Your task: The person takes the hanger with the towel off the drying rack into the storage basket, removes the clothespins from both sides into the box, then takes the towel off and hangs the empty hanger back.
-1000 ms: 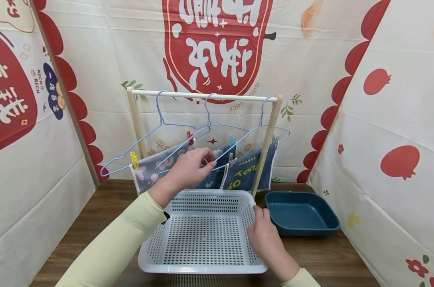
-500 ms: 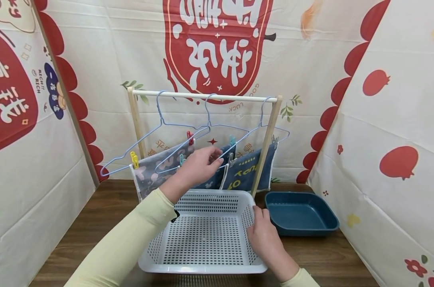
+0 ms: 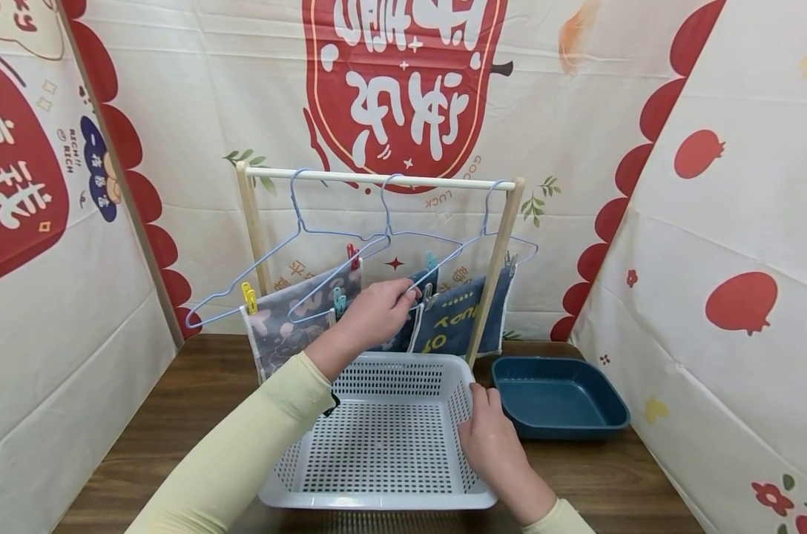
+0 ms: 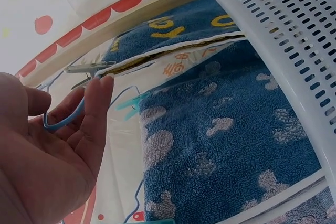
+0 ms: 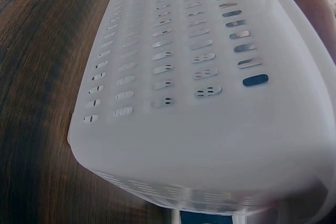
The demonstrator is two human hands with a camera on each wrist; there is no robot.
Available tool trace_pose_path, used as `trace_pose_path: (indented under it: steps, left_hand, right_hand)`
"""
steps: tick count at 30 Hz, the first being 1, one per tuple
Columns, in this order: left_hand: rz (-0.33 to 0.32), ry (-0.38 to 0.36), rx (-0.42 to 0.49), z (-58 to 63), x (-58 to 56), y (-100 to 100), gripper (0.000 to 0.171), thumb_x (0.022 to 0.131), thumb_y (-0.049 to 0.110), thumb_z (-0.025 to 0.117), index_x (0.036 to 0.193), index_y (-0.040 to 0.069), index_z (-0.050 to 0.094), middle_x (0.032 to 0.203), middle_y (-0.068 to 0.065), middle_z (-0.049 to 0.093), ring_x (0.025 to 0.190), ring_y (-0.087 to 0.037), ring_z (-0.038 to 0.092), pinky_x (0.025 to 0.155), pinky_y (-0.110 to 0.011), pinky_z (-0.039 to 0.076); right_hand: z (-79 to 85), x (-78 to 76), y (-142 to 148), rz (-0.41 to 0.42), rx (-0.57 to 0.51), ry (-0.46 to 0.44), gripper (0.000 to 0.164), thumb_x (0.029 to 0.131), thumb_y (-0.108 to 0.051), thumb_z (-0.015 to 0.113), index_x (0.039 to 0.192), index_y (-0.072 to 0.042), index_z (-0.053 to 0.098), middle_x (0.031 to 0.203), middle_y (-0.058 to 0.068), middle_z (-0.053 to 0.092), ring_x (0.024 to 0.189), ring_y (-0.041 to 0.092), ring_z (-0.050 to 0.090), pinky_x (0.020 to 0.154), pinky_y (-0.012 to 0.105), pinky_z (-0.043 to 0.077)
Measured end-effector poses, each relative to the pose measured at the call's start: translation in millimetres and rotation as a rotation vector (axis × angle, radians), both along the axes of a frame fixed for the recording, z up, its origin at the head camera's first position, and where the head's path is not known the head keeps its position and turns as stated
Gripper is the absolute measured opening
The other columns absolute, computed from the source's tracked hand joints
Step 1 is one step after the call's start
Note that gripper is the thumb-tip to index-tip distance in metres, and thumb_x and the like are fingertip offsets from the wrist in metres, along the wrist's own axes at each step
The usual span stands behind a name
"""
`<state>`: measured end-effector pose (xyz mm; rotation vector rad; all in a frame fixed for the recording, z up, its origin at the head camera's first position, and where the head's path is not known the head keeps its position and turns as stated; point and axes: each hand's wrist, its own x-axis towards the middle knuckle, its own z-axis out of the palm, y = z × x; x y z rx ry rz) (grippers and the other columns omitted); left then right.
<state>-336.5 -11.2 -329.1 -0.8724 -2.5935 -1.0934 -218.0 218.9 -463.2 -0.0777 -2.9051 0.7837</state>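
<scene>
My left hand [image 3: 377, 315] holds the left end of the rightmost blue wire hanger [image 3: 486, 231]. In the left wrist view the hanger's bent end [image 4: 67, 121] lies between thumb and curled fingers. A grey clothespin [image 4: 81, 68] just beyond the fingertips pinches the corner of a blue towel with yellow letters [image 3: 458, 317]. Beside it hangs a dark blue patterned towel [image 4: 210, 150] with teal clothespins [image 3: 340, 300]. My right hand [image 3: 497, 441] grips the right rim of a white perforated basket [image 3: 377, 502]; in the right wrist view the basket's wall [image 5: 157, 150] hides most of that hand.
A wooden rack [image 3: 363, 176] carries three blue hangers. On the left one hangs a grey-blue towel [image 3: 277, 326] with a yellow clothespin [image 3: 249, 298] and a red one [image 3: 353, 257]. A dark teal tray [image 3: 560, 430] stands right of the basket on the wooden table [image 3: 176, 386].
My left hand has shifted slightly to the right and its fingers have closed on the hanger's end. A teal clothespin behind it has come into sight. The right hand and basket stay put.
</scene>
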Motion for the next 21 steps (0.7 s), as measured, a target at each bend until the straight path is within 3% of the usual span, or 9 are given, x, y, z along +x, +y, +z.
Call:
trace_pose_path:
  steps: [8, 21]
  left_hand:
    - [0.013, 0.052, -0.024, -0.9, 2.7, 2.7, 0.033, 0.121, 0.031, 0.046, 0.104, 0.011, 0.067, 0.079, -0.004, 0.052, 0.063, -0.02, 0.048, 0.06, -0.035, 0.042]
    - [0.092, 0.122, 0.013, -7.5, -0.4, 3.8, 0.04, 0.121, 0.037, 0.042, 0.091, 0.018, 0.06, 0.067, -0.001, 0.049, 0.055, -0.02, 0.048, 0.055, -0.034, 0.043]
  right_hand:
    - [-0.5, 0.2, 1.3, 0.002, 0.011, 0.007, 0.065, 0.101, -0.004, 0.068, 0.16, 0.004, 0.042, 0.137, 0.025, 0.052, 0.083, 0.024, 0.068, 0.064, 0.038, 0.065]
    - [-0.9, 0.0, 2.0, 0.007, 0.01, 0.01, 0.065, 0.101, -0.004, 0.068, 0.16, 0.003, 0.043, 0.136, 0.025, 0.053, 0.086, 0.026, 0.069, 0.066, 0.04, 0.066]
